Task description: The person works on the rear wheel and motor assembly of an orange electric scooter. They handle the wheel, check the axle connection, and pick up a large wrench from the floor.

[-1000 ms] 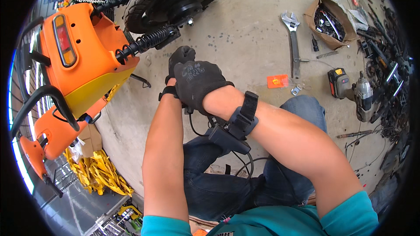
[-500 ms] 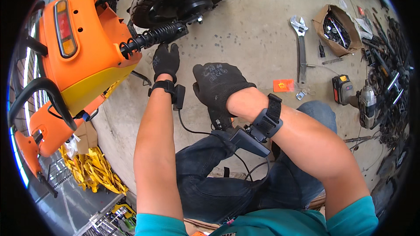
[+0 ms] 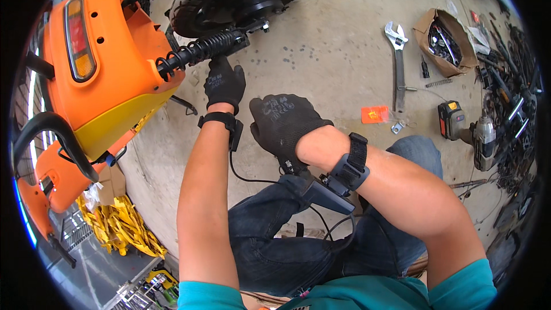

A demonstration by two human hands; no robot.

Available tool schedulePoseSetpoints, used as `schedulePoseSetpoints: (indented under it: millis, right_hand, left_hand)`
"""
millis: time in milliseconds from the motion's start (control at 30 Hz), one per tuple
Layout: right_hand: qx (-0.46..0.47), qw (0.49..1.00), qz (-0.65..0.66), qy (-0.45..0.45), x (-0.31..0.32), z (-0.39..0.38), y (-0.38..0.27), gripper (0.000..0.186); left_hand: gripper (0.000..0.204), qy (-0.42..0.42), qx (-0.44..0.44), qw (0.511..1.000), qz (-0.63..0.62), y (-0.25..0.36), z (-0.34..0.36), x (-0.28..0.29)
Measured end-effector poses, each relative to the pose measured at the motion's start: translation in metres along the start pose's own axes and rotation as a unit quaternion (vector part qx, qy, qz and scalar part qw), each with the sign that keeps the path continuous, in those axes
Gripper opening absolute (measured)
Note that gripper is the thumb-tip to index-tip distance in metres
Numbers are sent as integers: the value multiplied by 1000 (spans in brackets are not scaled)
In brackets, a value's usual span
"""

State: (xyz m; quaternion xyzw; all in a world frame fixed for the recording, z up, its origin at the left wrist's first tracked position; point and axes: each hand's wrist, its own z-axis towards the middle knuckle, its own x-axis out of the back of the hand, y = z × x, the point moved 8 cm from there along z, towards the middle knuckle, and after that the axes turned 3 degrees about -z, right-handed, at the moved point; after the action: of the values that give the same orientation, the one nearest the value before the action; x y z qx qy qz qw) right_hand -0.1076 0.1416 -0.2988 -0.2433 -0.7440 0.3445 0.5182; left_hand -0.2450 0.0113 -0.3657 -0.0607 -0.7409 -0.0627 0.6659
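Observation:
An orange and yellow scooter body (image 3: 123, 57) lies tipped at the left, its black rear wheel (image 3: 198, 8) and coil-spring shock absorber (image 3: 201, 54) beside it. Below the shock's lower end is my left hand (image 3: 225, 85) in a black glove. Its fingers stretch up to the shock, fingertips hidden under it, and the thumb stands apart. My right hand (image 3: 284, 120), also gloved, is curled closed over the floor near my knee. Whatever it may hold is hidden by the glove.
At the right lie an adjustable wrench (image 3: 398, 66), a paper bag of hardware (image 3: 422, 40), a cordless impact driver (image 3: 483, 140) with a battery (image 3: 451, 117), and an orange packet (image 3: 374, 115). Dark metal parts (image 3: 516, 86) are heaped beyond. Yellow wrapping (image 3: 123, 227) is lower left.
My left hand has shifted slightly right, its fingertips now tucked under the shock's lower end. My right hand stays curled, slightly lower in view. The view itself has shifted a little.

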Motion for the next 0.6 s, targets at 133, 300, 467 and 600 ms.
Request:
schedulePoseSetpoints:
  millis: [133,300,467,600]
  right_hand:
    - [-3,1000,10,3,-3,4,1,19]
    - [-11,998,11,-61,-10,5,4,26]
    - [-25,996,5,-81,-11,6,6,26]
    - [-14,998,5,-63,-11,5,2,26]
  left_hand:
    - [59,-19,-26,999,4,3,8,-1]
    - [49,19,-59,998,9,6,12,-2]
    - [52,39,-87,995,-7,7,12,0]
    - [65,-24,-63,998,-11,-1,7,-6]
